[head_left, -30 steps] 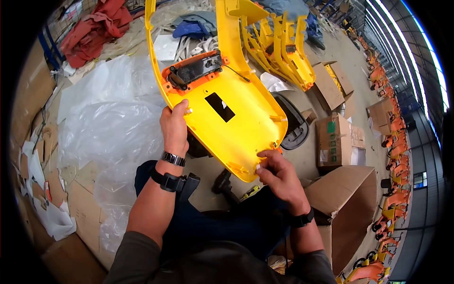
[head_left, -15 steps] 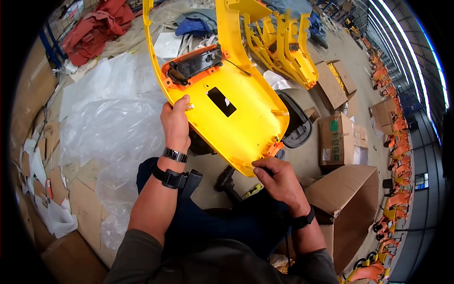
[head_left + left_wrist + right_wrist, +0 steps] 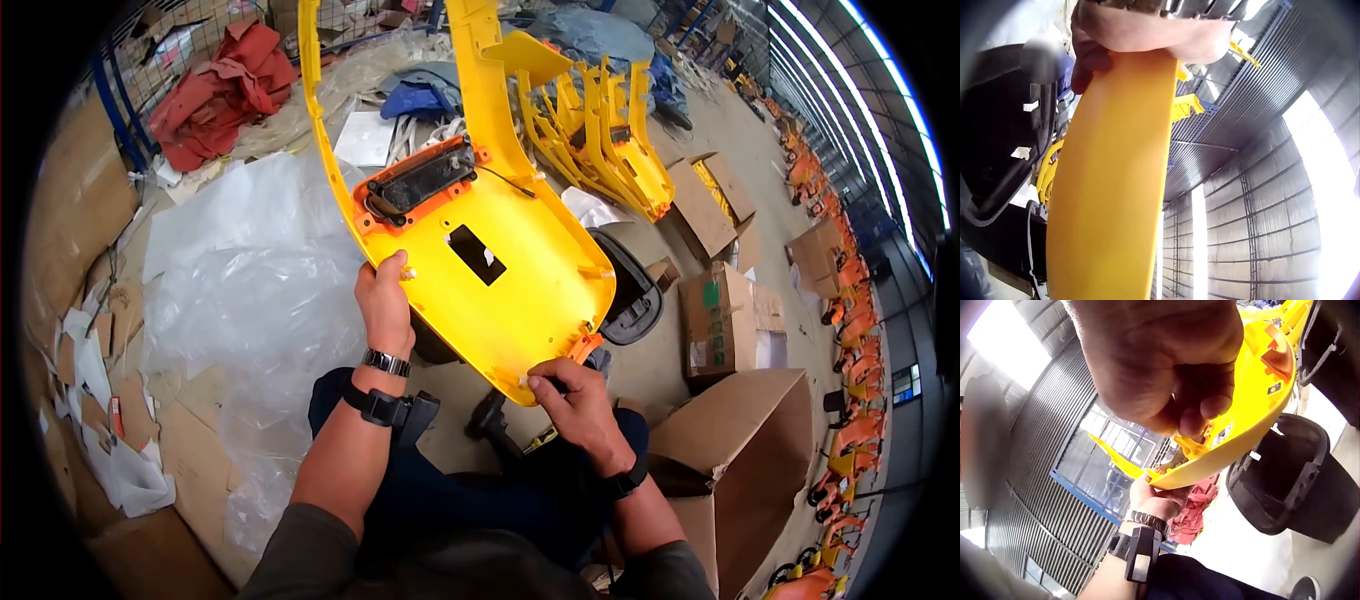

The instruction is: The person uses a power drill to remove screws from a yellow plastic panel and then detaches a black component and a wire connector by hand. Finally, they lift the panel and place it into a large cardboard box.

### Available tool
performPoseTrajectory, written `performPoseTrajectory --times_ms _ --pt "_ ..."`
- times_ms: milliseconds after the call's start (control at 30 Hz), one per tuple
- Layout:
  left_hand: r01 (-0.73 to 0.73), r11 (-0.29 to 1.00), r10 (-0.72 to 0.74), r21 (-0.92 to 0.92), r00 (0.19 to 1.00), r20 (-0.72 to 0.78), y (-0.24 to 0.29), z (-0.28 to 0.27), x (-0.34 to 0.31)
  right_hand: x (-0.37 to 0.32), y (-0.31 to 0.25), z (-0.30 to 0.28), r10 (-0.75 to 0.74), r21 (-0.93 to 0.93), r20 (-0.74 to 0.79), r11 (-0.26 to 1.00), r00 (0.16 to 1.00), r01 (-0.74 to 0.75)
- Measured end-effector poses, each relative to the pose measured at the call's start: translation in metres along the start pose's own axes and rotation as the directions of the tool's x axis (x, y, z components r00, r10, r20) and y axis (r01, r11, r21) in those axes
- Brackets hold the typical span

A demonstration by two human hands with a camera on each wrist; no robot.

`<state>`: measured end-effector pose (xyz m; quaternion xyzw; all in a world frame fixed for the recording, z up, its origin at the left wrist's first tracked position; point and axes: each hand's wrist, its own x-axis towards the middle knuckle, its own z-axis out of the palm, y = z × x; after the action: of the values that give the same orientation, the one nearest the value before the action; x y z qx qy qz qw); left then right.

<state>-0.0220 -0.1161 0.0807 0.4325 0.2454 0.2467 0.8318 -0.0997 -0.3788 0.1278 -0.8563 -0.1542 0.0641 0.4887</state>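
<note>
A large yellow plastic panel (image 3: 510, 310), its inner side facing up, tilts over the person's lap. A black lamp-like unit in an orange frame (image 3: 425, 185) sits across it, above a rectangular cutout. The left hand (image 3: 385, 307) grips the panel's left edge, thumb on the inner side near a small white clip (image 3: 408, 273). At the panel's near corner the right hand (image 3: 578, 412) pinches a small whitish piece (image 3: 523, 381) between thumb and index finger. In the right wrist view its fingers are curled over the panel's inside. An orange bracket (image 3: 586, 345) shows just beyond this hand.
On the floor below are a dark power drill (image 3: 490, 420) and a black plastic tub (image 3: 635, 300). More yellow panels (image 3: 610, 140) stand ahead. Cardboard boxes (image 3: 725, 318) lie right, plastic sheeting (image 3: 250, 290) left, red cloth (image 3: 222, 95) farther back.
The right hand has shifted left along the panel's lower edge to its near corner, uncovering the orange bracket. The left hand keeps its grip. The head view has tipped up slightly.
</note>
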Motion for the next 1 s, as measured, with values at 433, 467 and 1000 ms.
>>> performPoseTrajectory --times_ms 433,467,1000 --pt "0.023 1.0 -0.023 -0.021 1.0 -0.006 -0.002 -0.003 0.004 -0.014 0.008 0.003 0.153 0.199 -0.075 0.971 0.985 -0.136" --pt "0.012 0.999 -0.012 -0.036 1.0 0.001 -0.004 -0.004 0.005 -0.014 0.007 0.003 0.111 0.133 -0.093 0.986 0.989 -0.098" --pt "-0.011 0.996 0.01 -0.088 1.0 -0.017 0.001 -0.006 0.006 -0.001 0.01 0.003 0.19 0.327 0.267 0.904 0.945 -0.274"
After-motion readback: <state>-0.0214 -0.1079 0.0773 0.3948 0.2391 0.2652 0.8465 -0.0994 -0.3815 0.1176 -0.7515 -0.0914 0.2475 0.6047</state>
